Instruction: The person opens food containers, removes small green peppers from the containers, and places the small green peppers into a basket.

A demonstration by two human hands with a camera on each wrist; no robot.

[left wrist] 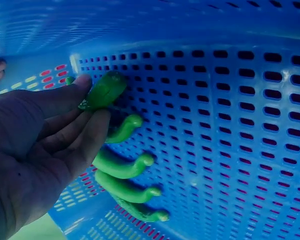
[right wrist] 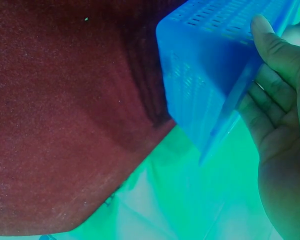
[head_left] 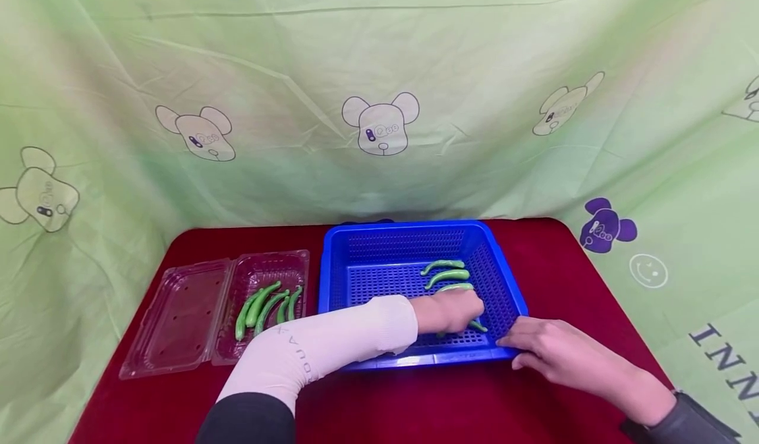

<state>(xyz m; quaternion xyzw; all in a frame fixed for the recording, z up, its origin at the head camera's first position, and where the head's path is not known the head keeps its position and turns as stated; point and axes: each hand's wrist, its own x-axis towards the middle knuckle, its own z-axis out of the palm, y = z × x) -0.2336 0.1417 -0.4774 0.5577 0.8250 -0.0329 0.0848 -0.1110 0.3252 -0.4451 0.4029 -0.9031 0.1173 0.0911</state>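
Evidently the left hand [head_left: 452, 311], reaching in over the near side, pinches one slim, glossy green pepper [left wrist: 107, 91] between thumb and fingertips, inside the blue perforated plastic basket [head_left: 409, 243]. That pepper is at the near end of a row along the basket's right side; its long axis is foreshortened in the left wrist view, so I cannot tell its exact line.

Just beyond the grip, towards the far side, lie other curved green peppers [head_left: 449, 277], roughly parallel, their long axes running left to right. Another tip shows just right of the hand, mostly hidden by it.

Meanwhile the right hand [head_left: 548, 348] holds the basket's rim at the near right corner, thumb and fingers on opposite sides of it.

Well to the left, past the pale sleeve [head_left: 332, 348], sits a clear plastic hinged box [head_left: 192, 309], lid folded out leftwards, with several green peppers [head_left: 259, 304] slanting near to far inside. Of the two hands, the left is nearer to that box. Dark red cloth [head_left: 415, 404] lies under everything.
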